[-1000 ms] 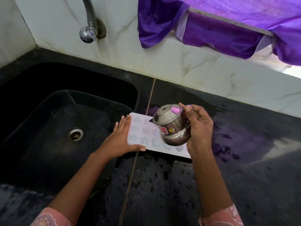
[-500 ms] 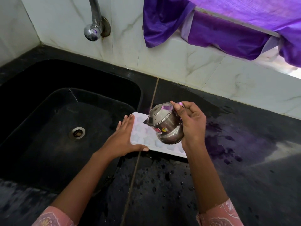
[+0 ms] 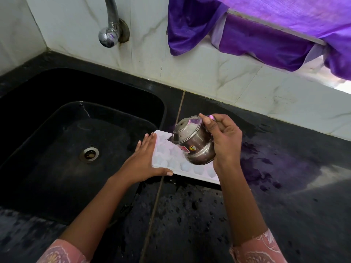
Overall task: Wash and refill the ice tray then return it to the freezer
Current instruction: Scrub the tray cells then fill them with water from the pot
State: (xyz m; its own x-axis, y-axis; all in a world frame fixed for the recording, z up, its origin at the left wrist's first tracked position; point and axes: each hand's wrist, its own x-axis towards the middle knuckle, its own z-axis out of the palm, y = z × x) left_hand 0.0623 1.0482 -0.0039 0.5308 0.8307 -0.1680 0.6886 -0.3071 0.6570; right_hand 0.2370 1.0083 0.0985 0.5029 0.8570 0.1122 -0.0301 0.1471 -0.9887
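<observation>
- Head view, looking down: a white ice tray (image 3: 167, 158) with star-shaped cells lies flat on a wet black surface (image 3: 284, 168), its left end just beside the right rim of a black sink (image 3: 47, 130).
- The right hand (image 3: 225, 141) is clamped around a small steel pot (image 3: 193, 142), thumb up near its rim, fingers wrapped behind. The pot is tipped to the left, mouth facing the tray's far left corner, and hangs over the tray's middle.
- The left hand (image 3: 142, 162) lies flat and open on the tray's left end. Its fingers are straight and pressed together, pointing away from the person, and its thumb is stretched along the near edge. It steadies the tray rather than gripping it.
- No stream of water is clear in the picture; whether the pot is pouring cannot be told. The cells look pale and glossy, but their fill level cannot be judged.
- Judgement: this is the refilling step, with the freezer step yet to come.
- Risk: a steeper tilt could send water out fast, flooding the cells and running over the already wet surface.
- Risk: the surface looks slick, so a nudge from the left hand could slide the tray over the rim into the sink.
- Risk: a full tray is likely to slosh when lifted if held at one end only.
- Far side: a steel tap (image 3: 110, 29) on the marble wall above the sink, and a purple curtain (image 3: 266, 21) at upper right. Both forearms reach in from the near edge, pink patterned sleeves at the bottom.
</observation>
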